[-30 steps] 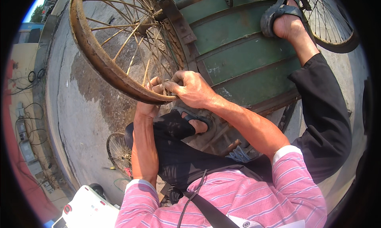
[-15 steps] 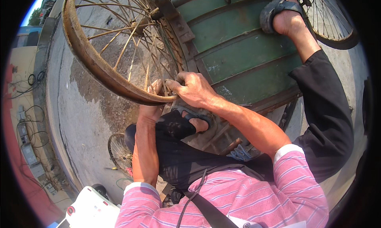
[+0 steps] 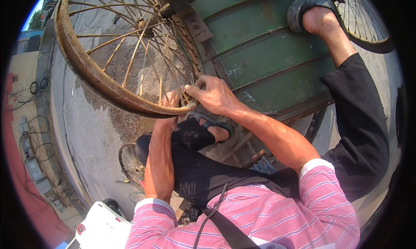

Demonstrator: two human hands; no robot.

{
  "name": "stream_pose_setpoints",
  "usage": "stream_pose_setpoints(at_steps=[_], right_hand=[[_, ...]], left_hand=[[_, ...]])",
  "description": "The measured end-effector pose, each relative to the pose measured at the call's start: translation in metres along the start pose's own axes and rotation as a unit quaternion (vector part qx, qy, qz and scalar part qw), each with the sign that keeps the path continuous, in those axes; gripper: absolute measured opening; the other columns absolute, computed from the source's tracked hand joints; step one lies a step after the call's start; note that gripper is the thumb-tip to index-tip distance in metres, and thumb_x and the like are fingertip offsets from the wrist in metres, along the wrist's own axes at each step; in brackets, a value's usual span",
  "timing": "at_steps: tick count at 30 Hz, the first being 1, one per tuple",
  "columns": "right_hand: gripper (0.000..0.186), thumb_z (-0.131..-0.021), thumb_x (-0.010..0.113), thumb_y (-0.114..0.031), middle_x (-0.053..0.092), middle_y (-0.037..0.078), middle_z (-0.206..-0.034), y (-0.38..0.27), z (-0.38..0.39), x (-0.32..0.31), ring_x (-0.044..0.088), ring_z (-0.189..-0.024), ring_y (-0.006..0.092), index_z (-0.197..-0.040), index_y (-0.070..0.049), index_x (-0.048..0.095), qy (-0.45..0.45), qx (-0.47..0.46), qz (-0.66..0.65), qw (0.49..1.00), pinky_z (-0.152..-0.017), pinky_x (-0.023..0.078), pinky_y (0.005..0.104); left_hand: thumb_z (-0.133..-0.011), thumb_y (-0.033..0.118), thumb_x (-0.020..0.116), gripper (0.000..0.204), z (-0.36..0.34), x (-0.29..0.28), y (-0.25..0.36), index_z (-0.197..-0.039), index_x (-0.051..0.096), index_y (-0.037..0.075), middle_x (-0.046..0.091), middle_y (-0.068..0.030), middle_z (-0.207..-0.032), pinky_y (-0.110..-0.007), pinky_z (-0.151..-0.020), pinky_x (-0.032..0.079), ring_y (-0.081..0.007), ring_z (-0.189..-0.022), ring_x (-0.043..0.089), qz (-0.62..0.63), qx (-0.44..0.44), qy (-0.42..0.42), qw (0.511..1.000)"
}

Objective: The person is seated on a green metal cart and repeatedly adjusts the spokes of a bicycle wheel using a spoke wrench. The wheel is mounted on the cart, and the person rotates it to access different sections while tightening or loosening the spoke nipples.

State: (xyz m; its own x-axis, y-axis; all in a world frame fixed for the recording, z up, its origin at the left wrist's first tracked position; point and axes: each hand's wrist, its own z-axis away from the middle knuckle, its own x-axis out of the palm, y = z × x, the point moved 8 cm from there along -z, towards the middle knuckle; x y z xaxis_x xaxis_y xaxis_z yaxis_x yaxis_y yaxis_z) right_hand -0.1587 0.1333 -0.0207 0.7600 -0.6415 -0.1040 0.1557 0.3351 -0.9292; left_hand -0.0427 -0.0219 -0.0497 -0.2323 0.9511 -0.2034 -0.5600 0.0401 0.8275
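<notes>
A rusty, mud-coated spoked wheel (image 3: 93, 81) stands at the upper left, its bare rim curving toward me. My left hand (image 3: 170, 102) reaches round the rim from below, fingers closed on it among the spokes. Just right of it, my right hand (image 3: 213, 94) is closed, thumb and forefinger pinching at a spoke (image 3: 183, 93) near the rim; the exact fingertip contact is partly hidden. The hub (image 3: 147, 28) joins a rusty axle and bracket (image 3: 193, 24) along a green ribbed metal panel (image 3: 260, 50).
My sandalled foot (image 3: 318, 19) rests on the panel; the other sandal (image 3: 214, 128) is below my hands. Another wheel (image 3: 366, 21) stands far right, and a smaller wheel (image 3: 131, 162) lies lower left. A white casing (image 3: 102, 227) sits near my left arm. Cables (image 3: 41, 86) lie at left.
The wheel's rim has shifted slightly left and toward me in the picture. Both hands remain at the rim, close together, with only small shifts.
</notes>
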Motion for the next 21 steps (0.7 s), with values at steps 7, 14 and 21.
stream_pose_setpoints(at_steps=[7, 14, 21], right_hand=[[0.056, -0.098, 0.066, -0.045, 0.068, 0.026, -0.079, -0.012, 0.001, 0.002, 0.067, -0.075, 0.0299, -0.090, 0.010, 0.072, -0.035, 0.020, 0.015, 0.999, -0.073, 0.051, 0.0474], [0.055, -0.101, 0.060, -0.043, 0.067, 0.028, -0.078, -0.001, -0.005, 0.005, 0.066, -0.074, 0.0351, -0.093, 0.011, 0.071, -0.039, 0.004, 0.024, 0.999, -0.075, 0.051, 0.0491], [0.040, -0.100, 0.054, -0.032, 0.073, 0.028, -0.098, -0.012, -0.004, 0.004, 0.071, -0.093, 0.0468, -0.104, 0.002, 0.074, -0.100, 0.002, 0.089, 0.991, -0.084, 0.054, 0.0528]], left_hand=[[-0.108, 0.030, 0.059, 0.032, -0.005, -0.017, -0.007, -0.123, 0.068, 0.003, 0.069, -0.0122, -0.103, -0.042, -0.072, 0.053, -0.0283, -0.086, 0.068, -0.299, 0.205, 0.102, 0.927], [-0.108, 0.036, 0.055, 0.038, -0.005, 0.001, 0.001, -0.114, 0.070, 0.001, 0.069, -0.0091, -0.090, -0.039, -0.070, 0.052, -0.0188, -0.079, 0.066, -0.052, 0.029, 0.073, 0.996], [-0.104, 0.029, 0.059, 0.030, -0.007, 0.009, 0.006, -0.114, 0.070, 0.004, 0.067, -0.0082, -0.095, -0.037, -0.072, 0.052, -0.0181, -0.085, 0.066, -0.181, 0.075, 0.025, 0.980]])
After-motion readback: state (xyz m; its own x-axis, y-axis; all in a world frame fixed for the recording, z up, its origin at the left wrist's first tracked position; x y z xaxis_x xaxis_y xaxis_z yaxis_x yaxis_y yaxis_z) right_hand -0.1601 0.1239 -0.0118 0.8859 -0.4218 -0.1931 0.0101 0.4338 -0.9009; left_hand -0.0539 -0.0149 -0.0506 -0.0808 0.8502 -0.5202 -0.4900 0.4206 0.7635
